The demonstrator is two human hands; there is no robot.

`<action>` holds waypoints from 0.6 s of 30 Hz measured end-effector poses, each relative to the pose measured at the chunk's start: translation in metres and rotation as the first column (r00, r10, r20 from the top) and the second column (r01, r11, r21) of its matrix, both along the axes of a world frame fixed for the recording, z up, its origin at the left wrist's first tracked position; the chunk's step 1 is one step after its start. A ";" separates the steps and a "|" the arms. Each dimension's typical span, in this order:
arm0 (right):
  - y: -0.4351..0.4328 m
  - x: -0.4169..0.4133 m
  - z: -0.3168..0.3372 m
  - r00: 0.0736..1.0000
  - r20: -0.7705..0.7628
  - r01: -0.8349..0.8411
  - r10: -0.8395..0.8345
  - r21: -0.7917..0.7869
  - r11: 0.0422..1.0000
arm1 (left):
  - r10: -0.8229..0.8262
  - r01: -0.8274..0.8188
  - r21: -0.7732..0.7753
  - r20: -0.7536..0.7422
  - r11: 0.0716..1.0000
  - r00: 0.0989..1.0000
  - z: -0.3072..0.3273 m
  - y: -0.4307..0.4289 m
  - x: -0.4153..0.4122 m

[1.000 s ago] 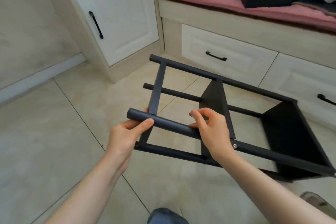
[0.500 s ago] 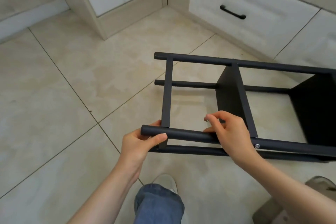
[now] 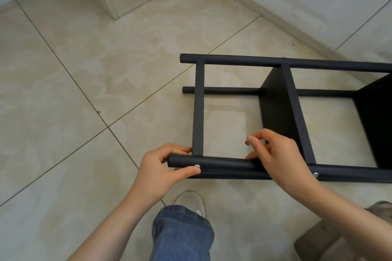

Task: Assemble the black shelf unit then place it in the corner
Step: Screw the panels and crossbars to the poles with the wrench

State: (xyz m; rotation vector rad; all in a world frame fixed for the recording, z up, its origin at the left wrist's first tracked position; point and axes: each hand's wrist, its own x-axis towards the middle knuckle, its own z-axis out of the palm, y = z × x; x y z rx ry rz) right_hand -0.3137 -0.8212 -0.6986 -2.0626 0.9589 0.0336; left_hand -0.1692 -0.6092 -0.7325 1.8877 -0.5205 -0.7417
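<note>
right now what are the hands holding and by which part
Both hold the black shelf unit by its nearest tube: the left hand grips the tube's free end, the right hand curls over it beside a shelf panel.

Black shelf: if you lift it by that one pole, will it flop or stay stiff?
Probably stiff: the black shelf has round poles joined by crossbars and screws. It is likely light for its size, being mostly open frame with thin panels. On the smooth tiles it may slide when pushed.
</note>
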 end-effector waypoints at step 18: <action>-0.061 0.157 -0.006 0.931 0.254 -0.189 0.263 -0.283 0.941 | -0.679 0.453 0.522 0.413 0.723 0.607 0.007 -0.008 0.024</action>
